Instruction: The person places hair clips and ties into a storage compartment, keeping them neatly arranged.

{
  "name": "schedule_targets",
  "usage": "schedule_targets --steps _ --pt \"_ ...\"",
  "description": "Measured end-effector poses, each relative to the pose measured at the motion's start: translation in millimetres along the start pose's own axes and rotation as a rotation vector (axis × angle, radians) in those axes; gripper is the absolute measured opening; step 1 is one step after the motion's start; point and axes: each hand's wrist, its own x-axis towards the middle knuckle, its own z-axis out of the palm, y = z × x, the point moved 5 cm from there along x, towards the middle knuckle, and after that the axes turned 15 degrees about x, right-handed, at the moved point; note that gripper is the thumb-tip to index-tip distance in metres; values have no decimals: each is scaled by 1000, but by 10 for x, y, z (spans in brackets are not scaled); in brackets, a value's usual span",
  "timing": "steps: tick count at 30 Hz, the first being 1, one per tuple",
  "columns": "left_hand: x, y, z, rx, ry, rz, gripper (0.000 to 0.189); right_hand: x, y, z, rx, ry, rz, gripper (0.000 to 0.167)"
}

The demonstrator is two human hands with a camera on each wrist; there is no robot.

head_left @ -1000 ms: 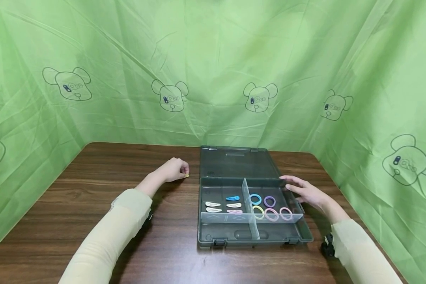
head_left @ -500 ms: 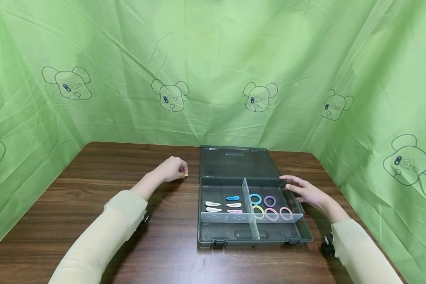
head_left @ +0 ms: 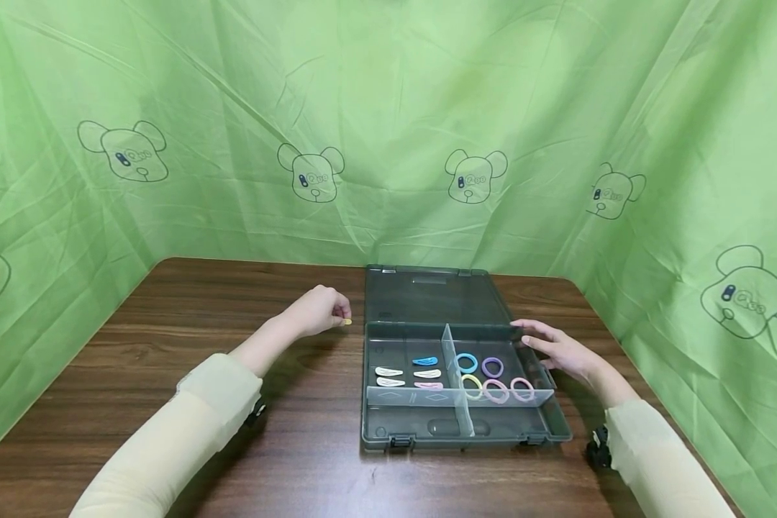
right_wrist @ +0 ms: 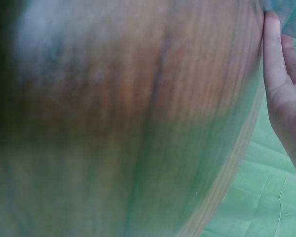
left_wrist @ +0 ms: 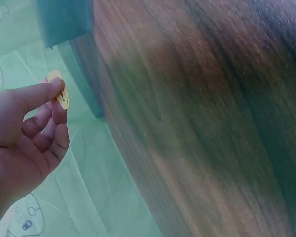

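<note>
My left hand (head_left: 320,311) is over the table, left of the case. Thumb and fingertips pinch a small yellow snap hair clip (left_wrist: 64,100), clearest in the left wrist view. My right hand (head_left: 566,356) touches the right side of a grey see-through plastic case (head_left: 417,444), its fingers extended along the edge. The case lies with its lid (head_left: 434,298) folded back. In its back left compartment are a blue hair clip (head_left: 424,361), a pink hair clip (head_left: 429,385) and several white hair clips (head_left: 389,372). Hair ties (head_left: 492,367) in blue, purple, yellow and pink lie in the back right compartment.
Clear dividers (head_left: 414,397) split the case. The dark wooden table (head_left: 298,460) extends around it, and a green cloth (head_left: 388,108) with printed mouse heads hangs behind and at both sides.
My left hand draws back slightly left, then moves a little right toward the case with the yellow hair clip. Its forearm swings left. The right hand stays put.
</note>
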Motion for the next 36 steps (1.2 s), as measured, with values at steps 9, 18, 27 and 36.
schedule_targets --steps 9,18,27,36 --pt "-20 177 -183 30 33 33 10 -6 -11 6 -4 7 -1 49" --pt "28 384 -309 1 50 83 7 -19 -13 17 11 -5 -6 50" --pt "102 584 -300 -37 36 111 9 -23 -13 21 17 -8 -7 51" --pt "162 773 -166 -62 61 178 11 -18 -11 25 13 -5 -10 50"
